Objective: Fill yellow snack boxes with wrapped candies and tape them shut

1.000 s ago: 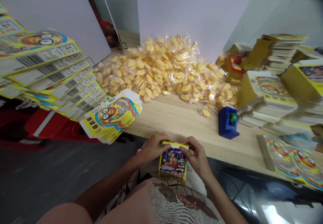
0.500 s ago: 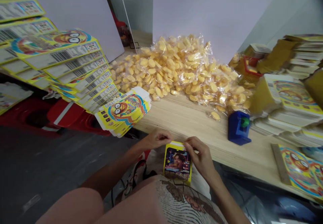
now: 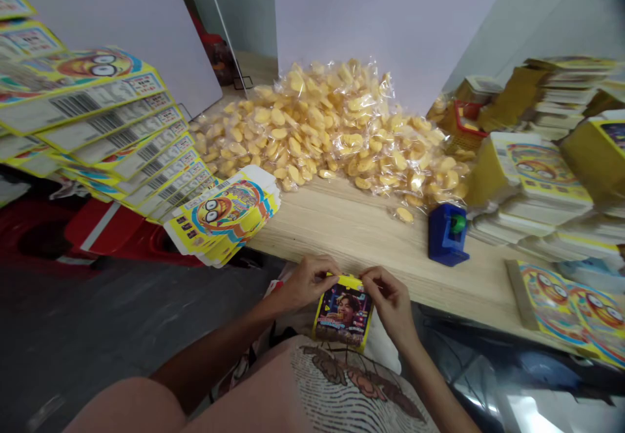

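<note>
On the wood-grain tabletop we see a heap of clear-wrapped yellow pieces, with a blue tape dispenser, green at the hub, near its right end. Behind that end we find a red basket. A pale lavender panel stands behind the heap; at left, grey floor shows below red plastic stools.

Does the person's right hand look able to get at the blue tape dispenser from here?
Probably yes: the blue tape dispenser stands on the table, ahead and to the right of the right hand, with nothing visible blocking the way, though the hand is occupied with the yellow box.
</note>
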A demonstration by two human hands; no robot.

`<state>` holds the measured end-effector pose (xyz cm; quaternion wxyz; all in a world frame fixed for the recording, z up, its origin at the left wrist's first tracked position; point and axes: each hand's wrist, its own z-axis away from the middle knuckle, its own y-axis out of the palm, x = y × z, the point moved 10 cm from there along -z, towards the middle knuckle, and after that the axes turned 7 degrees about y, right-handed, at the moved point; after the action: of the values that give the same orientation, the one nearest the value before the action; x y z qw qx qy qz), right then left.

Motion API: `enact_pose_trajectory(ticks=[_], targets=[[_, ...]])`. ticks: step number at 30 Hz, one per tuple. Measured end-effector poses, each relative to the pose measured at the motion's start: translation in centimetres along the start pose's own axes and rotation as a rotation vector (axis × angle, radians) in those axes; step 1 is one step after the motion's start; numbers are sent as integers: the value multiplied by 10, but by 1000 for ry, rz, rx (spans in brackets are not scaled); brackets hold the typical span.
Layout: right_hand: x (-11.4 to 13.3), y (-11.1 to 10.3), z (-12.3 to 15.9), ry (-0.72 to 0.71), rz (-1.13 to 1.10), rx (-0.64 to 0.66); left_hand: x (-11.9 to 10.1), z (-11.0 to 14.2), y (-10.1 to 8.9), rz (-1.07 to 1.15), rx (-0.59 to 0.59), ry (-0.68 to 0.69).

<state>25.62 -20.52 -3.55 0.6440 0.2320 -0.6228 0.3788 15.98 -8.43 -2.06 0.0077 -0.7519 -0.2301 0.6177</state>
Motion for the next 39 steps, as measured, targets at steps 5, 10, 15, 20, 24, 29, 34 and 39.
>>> enact_pose_trajectory(ticks=[5, 10, 15, 20, 24, 29, 34, 39], targets=[[0, -7, 14, -52, -3, -70, 8, 5, 4, 39, -87, -84], [-5, -14, 5, 20, -81, 24, 16, 4, 14, 170, -76, -145], [-3, -14, -12, 134, -86, 298, 26, 5, 24, 327, -39, -225], [20, -10, -21, 68, 258, 481, 20, 4, 27, 275, 7, -216], [44, 3, -21, -82, 485, 601, 16, 3, 29, 279, 39, -213], [57, 14, -15, -215, 660, 640, 15, 3, 28, 278, 62, -215], [60, 12, -17, -229, 600, 629, 12, 2, 29, 384, 68, -200], [52, 8, -25, -132, 456, 673, 15, 2, 32, 480, 74, -204]])
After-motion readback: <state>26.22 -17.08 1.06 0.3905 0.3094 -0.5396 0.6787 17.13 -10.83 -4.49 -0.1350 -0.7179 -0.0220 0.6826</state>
